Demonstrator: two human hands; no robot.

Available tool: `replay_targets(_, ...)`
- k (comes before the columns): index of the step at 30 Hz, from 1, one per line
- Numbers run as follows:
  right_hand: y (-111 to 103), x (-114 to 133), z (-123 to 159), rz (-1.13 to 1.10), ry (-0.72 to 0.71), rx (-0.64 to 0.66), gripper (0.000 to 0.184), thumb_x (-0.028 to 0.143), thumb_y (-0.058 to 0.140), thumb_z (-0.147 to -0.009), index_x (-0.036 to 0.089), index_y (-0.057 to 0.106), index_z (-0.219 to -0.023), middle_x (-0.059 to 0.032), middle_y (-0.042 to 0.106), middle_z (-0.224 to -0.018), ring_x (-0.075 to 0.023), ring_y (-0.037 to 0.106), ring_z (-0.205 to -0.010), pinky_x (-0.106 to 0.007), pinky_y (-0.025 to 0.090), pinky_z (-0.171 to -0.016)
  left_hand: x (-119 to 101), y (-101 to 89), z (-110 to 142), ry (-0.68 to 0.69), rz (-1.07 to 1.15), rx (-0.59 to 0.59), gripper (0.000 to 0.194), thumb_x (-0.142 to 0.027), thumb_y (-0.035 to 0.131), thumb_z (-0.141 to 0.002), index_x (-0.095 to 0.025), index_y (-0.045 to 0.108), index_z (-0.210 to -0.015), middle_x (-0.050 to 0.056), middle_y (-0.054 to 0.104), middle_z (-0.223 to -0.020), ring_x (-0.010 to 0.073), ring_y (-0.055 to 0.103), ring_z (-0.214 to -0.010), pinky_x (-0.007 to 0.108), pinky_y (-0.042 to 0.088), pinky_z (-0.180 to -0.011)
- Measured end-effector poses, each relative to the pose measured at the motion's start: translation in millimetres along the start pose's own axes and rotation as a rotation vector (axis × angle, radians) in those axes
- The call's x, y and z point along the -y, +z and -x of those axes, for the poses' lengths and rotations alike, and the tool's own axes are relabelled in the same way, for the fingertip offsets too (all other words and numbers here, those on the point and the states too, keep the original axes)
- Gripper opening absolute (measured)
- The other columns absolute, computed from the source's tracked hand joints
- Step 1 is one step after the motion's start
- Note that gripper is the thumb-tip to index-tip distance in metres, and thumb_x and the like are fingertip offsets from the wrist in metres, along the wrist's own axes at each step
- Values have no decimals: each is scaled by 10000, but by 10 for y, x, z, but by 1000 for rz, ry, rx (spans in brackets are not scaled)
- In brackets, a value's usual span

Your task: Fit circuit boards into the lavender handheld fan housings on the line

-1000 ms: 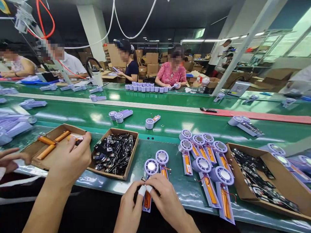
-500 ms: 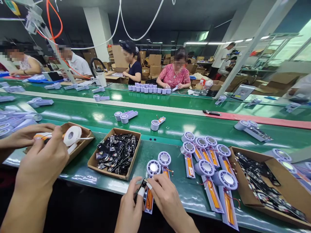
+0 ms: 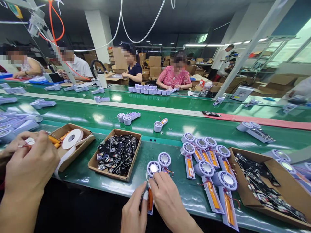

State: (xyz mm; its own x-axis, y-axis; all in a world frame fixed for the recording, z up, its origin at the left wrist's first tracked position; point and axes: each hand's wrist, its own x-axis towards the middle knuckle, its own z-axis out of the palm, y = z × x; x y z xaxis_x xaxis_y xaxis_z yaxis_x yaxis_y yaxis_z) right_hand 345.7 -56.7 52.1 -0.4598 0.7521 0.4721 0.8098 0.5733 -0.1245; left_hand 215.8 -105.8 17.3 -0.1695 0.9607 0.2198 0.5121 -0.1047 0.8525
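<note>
At the bottom middle, my left hand (image 3: 135,208) is closed around a small black circuit board, mostly hidden by the fingers now. My right hand (image 3: 167,199) pinches close beside it; whatever its fingertips hold is too small and covered to make out. Just behind and below both hands lies a lilac handheld fan body (image 3: 154,168) with a round head and an orange battery (image 3: 150,197) in its handle. A second fan body (image 3: 164,159) touches it at the upper right, its thin wires and white connector showing.
A carton of circuit boards (image 3: 116,153) stands left of my hands, another carton (image 3: 264,191) at the right. Several fan bodies (image 3: 206,168) lie between. At far left a co-worker's hands (image 3: 29,161) work near a box with a white tape roll (image 3: 72,139). A green conveyor (image 3: 136,129) runs behind.
My right hand has moved up and left over the fan's neck, and my left hand has turned, covering the board. The co-worker's hands have shifted left, away from the tape roll.
</note>
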Motion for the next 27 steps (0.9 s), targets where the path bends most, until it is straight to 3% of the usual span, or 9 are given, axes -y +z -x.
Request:
replay_targets(9, 47, 61, -44, 24, 60, 19, 172, 42, 635, -700, 199, 570, -676, -42, 566, -718, -223, 490, -682, -366, 381, -615, 137, 89, 41, 149, -22, -84, 317, -302, 495, -941, -212, 691, -1174, 84, 722, -1183, 230, 687, -1078, 288, 532, -949)
replay_targets(13, 33, 24, -82, -54, 55, 86, 156, 49, 624, -724, 196, 581, -696, -37, 576, -749, -225, 509, -729, -356, 391, -630, 91, 31, -30, -14, 97, -77, 300, -378, 554, -894, -225, 734, -1080, 86, 756, -1094, 249, 714, -1003, 306, 558, -901)
replay_targets(18, 2, -107, -117, -121, 12, 129, 143, 92, 635, -781, 199, 566, -716, -11, 588, -799, -193, 524, -794, -298, 403, -651, -31, -97, -191, -318, 386, 19, 387, -462, 699, -754, -160, 749, -991, 94, 782, -891, 218, 724, -645, 266, 579, -531)
replay_targets(21, -27, -120, -133, -126, -24, 129, 137, 96, 633, -782, 197, 577, -708, -12, 602, -786, -191, 530, -772, -297, 410, -642, -139, -141, -233, -384, 440, 49, 453, -494, 762, -673, -135, 756, -949, 91, 777, -805, 195, 688, -547, 261, 550, -468)
replay_targets(24, -71, -41, -171, -96, -28, 107, 113, 74, 638, -740, 178, 605, -711, -45, 615, -760, -214, 538, -736, -323, 420, -610, -215, -137, -199, -335, 351, -51, 459, -543, 713, -704, -151, 757, -940, 93, 781, -820, 220, 712, -608, 272, 567, -506)
replay_targets(27, -155, 72, -235, -49, -50, 95, 90, 115, 657, -750, 175, 618, -697, -67, 618, -715, -215, 543, -700, -319, 424, -566, -234, -131, -130, -176, 165, -141, 381, -570, 626, -763, -235, 767, -879, 65, 788, -881, 271, 742, -798, 313, 604, -670)
